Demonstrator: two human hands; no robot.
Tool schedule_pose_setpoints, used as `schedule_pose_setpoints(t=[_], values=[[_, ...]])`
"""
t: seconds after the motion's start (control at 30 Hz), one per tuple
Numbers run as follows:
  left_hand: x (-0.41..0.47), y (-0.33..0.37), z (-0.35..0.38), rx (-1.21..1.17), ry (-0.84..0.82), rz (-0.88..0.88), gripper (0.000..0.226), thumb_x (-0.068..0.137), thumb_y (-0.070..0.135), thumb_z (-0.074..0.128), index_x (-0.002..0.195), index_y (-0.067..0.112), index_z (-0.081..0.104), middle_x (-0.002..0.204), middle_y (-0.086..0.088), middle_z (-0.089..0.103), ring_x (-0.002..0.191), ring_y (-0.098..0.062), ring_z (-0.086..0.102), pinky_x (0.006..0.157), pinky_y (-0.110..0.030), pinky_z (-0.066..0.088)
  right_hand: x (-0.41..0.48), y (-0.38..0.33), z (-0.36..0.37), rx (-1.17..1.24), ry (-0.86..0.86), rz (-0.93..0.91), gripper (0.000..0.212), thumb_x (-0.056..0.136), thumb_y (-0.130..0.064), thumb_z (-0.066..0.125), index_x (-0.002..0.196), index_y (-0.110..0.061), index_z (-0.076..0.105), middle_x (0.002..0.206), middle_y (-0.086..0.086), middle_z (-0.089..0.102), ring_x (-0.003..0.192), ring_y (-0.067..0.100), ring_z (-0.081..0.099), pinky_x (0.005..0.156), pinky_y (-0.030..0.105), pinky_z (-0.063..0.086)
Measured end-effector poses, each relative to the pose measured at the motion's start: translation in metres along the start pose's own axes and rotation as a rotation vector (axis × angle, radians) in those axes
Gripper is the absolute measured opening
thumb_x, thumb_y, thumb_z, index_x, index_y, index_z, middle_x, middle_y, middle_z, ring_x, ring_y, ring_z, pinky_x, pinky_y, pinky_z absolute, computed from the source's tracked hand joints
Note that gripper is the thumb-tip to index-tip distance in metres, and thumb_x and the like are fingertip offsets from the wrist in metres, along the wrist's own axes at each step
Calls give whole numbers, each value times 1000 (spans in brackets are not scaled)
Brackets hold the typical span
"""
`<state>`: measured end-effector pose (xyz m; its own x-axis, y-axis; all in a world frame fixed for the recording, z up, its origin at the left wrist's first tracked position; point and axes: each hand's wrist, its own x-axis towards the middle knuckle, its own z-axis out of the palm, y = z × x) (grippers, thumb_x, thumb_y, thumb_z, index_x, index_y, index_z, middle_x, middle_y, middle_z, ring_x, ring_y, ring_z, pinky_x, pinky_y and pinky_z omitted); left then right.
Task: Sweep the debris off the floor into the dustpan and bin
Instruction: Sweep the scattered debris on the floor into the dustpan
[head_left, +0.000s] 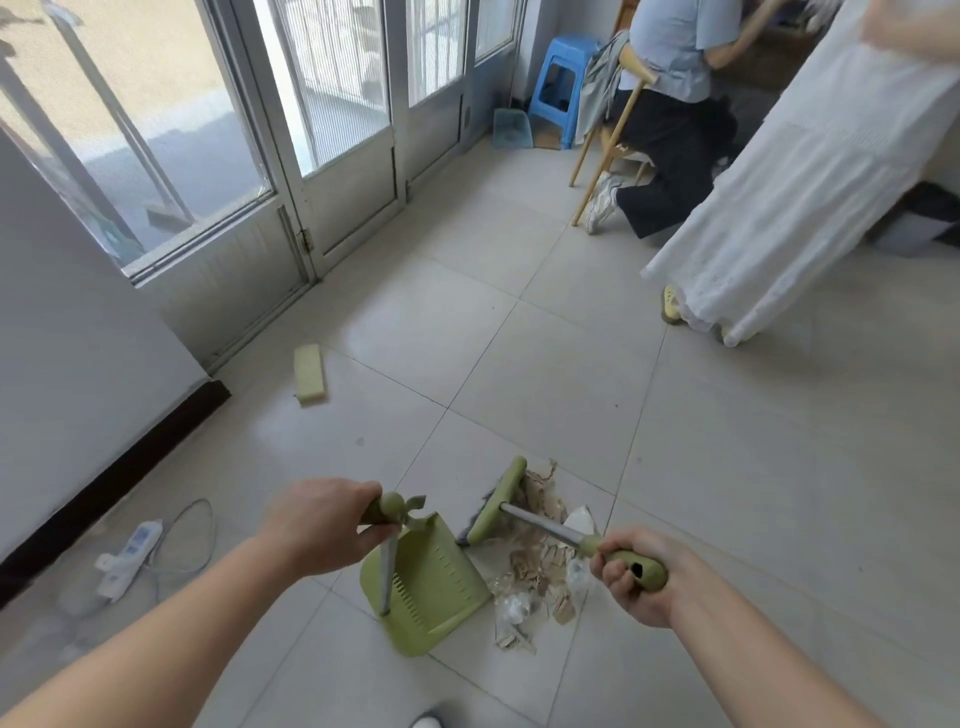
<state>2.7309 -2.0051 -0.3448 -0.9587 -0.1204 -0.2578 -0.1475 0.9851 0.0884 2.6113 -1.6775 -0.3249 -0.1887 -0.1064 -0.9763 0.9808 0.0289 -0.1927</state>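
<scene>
A green dustpan (436, 587) rests on the tiled floor just in front of me, its mouth facing right. My left hand (322, 525) grips the green top of its upright handle. My right hand (636, 574) is closed around the green grip of a short broom (498, 501), whose green head lies on the floor beyond the dustpan. A pile of debris (540, 566), tan paper scraps and clear plastic bits, lies between the broom head and the dustpan's mouth, touching the pan's edge.
A yellow sponge (310, 373) lies on the floor to the left. A white power strip (130, 556) with cable sits near the left wall. A seated person (670, 119) on a wooden chair, a blue stool (561, 83) and a hanging white cloth (789, 182) stand at the far right.
</scene>
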Motion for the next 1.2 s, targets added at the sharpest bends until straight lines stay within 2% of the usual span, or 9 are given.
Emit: schedule_pose_setpoints(t=[0.47, 0.57, 0.87, 1.0, 1.2], values=[[16, 3, -17, 23, 8, 54, 41, 83, 69, 41, 80, 30, 49, 68, 11, 56, 62, -10, 55, 56, -30, 51, -12, -6, -5, 46, -25, -44, 4, 90, -1, 44, 91, 1, 48, 65, 11, 46, 22, 11, 42, 23, 11, 32], [25, 3, -23, 14, 26, 56, 40, 83, 69, 41, 78, 30, 47, 66, 11, 54, 62, -12, 54, 53, -28, 47, -9, -12, 0, 56, -38, -70, 5, 91, -1, 44, 92, 1, 47, 65, 11, 46, 23, 10, 43, 23, 11, 32], [65, 5, -35, -8, 64, 56, 40, 83, 68, 43, 66, 33, 35, 63, 10, 51, 60, -14, 53, 54, -31, 49, 3, -35, 17, 89, -88, -103, 6, 92, -1, 42, 93, 2, 48, 65, 9, 45, 23, 9, 43, 22, 11, 31], [79, 8, -39, -6, 59, 77, 39, 83, 67, 44, 68, 31, 38, 63, 10, 51, 61, -15, 54, 54, -30, 48, 7, -42, 18, 136, -88, -123, 6, 92, -1, 42, 92, 2, 48, 65, 9, 46, 23, 9, 43, 23, 11, 32], [90, 14, -43, 43, 50, 103, 38, 85, 65, 43, 74, 29, 43, 67, 9, 52, 66, -18, 56, 48, -28, 34, 24, -45, 14, 217, -79, -120, 8, 93, -3, 41, 87, 0, 46, 66, 8, 44, 23, 9, 43, 23, 11, 32]])
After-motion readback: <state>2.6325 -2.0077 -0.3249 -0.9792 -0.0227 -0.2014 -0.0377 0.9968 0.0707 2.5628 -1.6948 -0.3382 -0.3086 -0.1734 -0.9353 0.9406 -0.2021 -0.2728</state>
